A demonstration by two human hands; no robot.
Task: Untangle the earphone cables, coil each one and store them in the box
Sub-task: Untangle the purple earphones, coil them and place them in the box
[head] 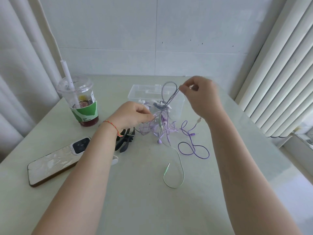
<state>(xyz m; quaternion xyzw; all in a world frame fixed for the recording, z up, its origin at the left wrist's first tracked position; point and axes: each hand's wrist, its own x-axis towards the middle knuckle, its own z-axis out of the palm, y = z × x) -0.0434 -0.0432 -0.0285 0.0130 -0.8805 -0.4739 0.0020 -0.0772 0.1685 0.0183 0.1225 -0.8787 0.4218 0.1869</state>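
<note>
purple cable (pixel 193 150), mint cable (pixel 181 168), clear box (pixel 179 106)

A knot of lilac earphone cables (pixel 158 127) sat on the table in front of a clear plastic box (pixel 176 106), a dark grey cable (pixel 169 92) rose from it in a raised loop, and a purple cable (pixel 193 146) and a pale green cable (pixel 177 170) trailed loose nearby.
</note>
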